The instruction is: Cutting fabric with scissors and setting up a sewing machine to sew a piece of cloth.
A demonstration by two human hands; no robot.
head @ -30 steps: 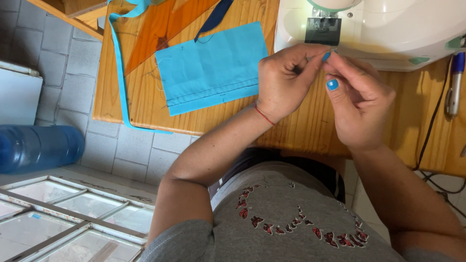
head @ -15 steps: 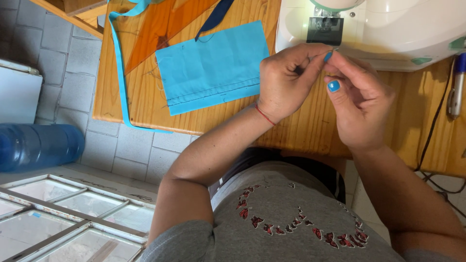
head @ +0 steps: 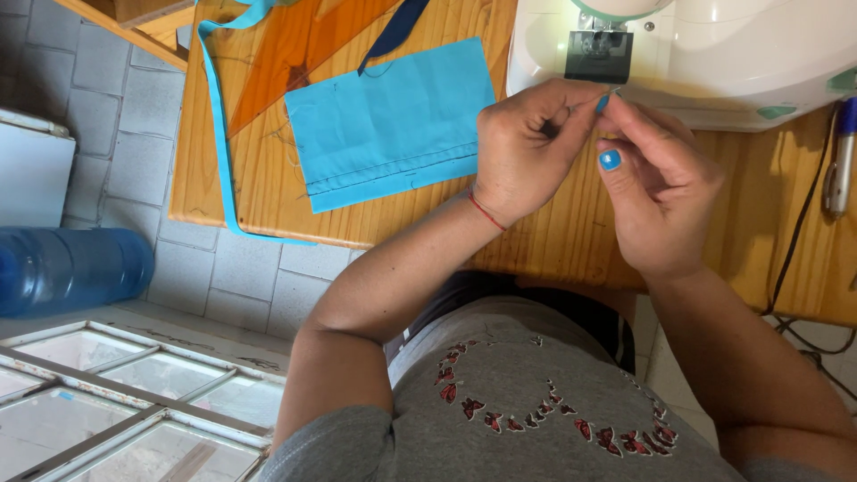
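I see the left hand [head: 522, 147] and the right hand [head: 656, 192] together in front of the white plastic sewing machine [head: 714, 54], which stands at 1 o'clock in the view. The fingertips of both hands meet just below the needle area of the machine. Between them there is something very thin, probably a thread, but it is too fine for me to see clearly. The left hand is curled, with thumb and forefinger pinched; the right hand also pinches with thumb and forefinger, and its nails are painted blue. What exactly each hand grasps, I cannot tell.

The hands are above the light wooden table [head: 553, 241], which fills the upper part of the view. At 11 o'clock from the hands, just beside the left hand, lies a flat rectangular piece of turquoise fabric [head: 388, 125] with a stitched fold along its lower edge. At 10 o'clock, a long turquoise fabric strip [head: 219, 134] runs down the table and hangs over its front edge. An orange transparent plastic triangle ruler [head: 295, 62] lies between the strip and the fabric piece, and a dark blue ribbon [head: 397, 27] crosses its upper part.

At 9 o'clock, on the grey tiled floor, lies a large blue plastic water bottle [head: 71, 268]. At 3 o'clock a pen [head: 839, 161] rests on the table.
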